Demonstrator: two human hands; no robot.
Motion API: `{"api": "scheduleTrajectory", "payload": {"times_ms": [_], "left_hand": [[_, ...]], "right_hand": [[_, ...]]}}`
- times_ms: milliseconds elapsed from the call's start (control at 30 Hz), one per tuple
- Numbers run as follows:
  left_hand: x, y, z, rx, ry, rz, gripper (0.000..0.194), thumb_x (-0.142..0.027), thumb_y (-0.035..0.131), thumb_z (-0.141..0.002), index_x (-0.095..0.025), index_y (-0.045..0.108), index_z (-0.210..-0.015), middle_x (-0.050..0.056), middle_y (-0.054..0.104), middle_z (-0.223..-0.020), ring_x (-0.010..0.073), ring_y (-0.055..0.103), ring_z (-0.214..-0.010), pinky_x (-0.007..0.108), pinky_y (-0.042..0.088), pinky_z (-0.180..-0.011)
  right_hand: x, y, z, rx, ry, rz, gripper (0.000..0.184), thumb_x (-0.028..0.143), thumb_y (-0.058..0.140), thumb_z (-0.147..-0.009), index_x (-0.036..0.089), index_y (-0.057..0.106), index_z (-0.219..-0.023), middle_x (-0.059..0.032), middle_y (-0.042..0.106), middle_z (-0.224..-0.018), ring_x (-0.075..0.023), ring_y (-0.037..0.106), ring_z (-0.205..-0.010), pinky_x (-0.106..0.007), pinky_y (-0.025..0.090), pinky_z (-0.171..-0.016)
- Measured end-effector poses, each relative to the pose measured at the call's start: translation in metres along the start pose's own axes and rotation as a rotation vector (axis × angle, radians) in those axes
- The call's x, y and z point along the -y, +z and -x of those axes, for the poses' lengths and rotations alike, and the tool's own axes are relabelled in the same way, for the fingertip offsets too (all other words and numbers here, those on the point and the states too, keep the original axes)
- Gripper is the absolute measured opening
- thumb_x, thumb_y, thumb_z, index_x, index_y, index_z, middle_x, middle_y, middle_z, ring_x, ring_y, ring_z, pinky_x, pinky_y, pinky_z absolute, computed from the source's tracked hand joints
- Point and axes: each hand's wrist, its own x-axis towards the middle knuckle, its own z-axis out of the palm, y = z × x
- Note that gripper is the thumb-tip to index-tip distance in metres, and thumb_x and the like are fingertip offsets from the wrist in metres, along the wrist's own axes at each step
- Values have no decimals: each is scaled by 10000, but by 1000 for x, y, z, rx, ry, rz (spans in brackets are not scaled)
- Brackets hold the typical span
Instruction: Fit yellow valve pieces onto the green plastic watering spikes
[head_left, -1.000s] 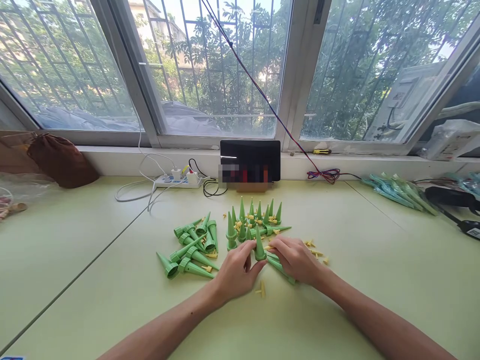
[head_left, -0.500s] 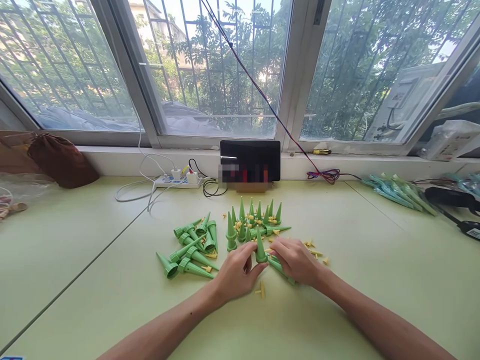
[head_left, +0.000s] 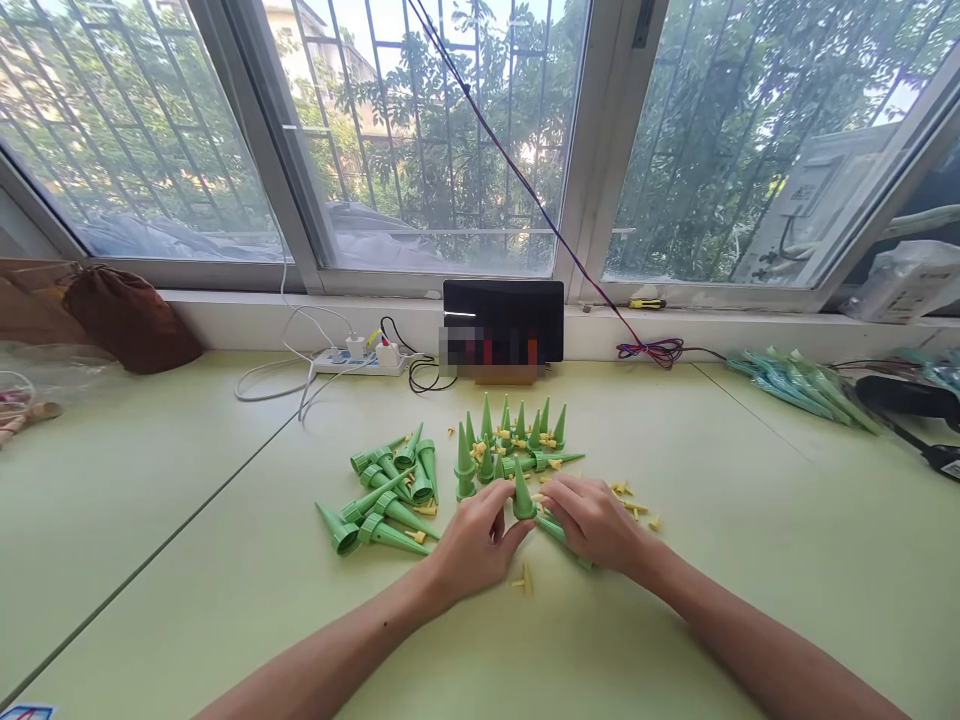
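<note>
Between the thumb and fingers of my left hand (head_left: 476, 535) stands a green plastic watering spike (head_left: 522, 494), tip up. My right hand (head_left: 589, 520) is closed close beside its base, pinching a small yellow valve (head_left: 538, 498) mostly hidden by the fingers. Another green spike (head_left: 556, 533) lies partly under my right hand. In front of the hands lies a loose yellow T-shaped valve (head_left: 526, 578). Beyond them, several spikes (head_left: 462, 450) stand upright, some with yellow valves fitted. To the left is a pile of lying green spikes (head_left: 390, 508).
More yellow valves (head_left: 634, 507) are scattered right of my right hand. A dark-screened tablet (head_left: 502, 310) leans at the back by the window. A power strip (head_left: 360, 362) with cables is left of it. Blue-green plastic pieces (head_left: 799, 385) lie at the far right.
Both hands stay together around the spike with only slight movement. The yellow valve at my right fingertips shows less than before. The view has shifted a little.
</note>
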Motion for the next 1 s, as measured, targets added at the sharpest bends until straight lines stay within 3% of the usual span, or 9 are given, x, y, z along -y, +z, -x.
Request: {"api": "scheduleTrajectory", "payload": {"times_ms": [200, 400, 667, 1000], "left_hand": [[0, 2, -1, -46, -35, 17, 179, -315, 616, -913, -204, 486, -860, -45, 521, -662, 106, 474, -527, 220, 385, -520], [0, 3, 0, -17, -56, 24, 187, -331, 633, -901, -198, 505, -873, -45, 521, -645, 112, 485, -528, 224, 393, -525], [2, 1, 0, -11, -9, 34, 192, -311, 643, -902, -171, 567, -1009, -17, 571, -715, 112, 502, -546, 224, 420, -542], [1, -1, 1, 41, 70, 97, 216, -263, 630, -931, -192, 632, -1135, 32, 629, -873, 96, 526, -577, 206, 467, -560]], "right_hand": [[1, -4, 0, -9, -2, -61, 159, 275, 437, -1053, 188, 562, -1099, -82, 681, -940, -186, 629, -791, -269, 430, -623], [-1, -2, 0, -35, -23, -40, 153, 246, 423, -1055, 191, 565, -1057, -77, 693, -890, -181, 647, -750, -260, 437, -595], [-4, 1, 1, -31, -63, -29, 206, 236, 386, -1072, 176, 559, -977, -49, 661, -780, -150, 561, -632, -250, 350, -555], [-2, 0, 1, 11, -53, 3, 298, 139, 344, -1031, 208, 470, -770, 28, 472, -612, -130, 327, -515, -268, 237, -515]]}}
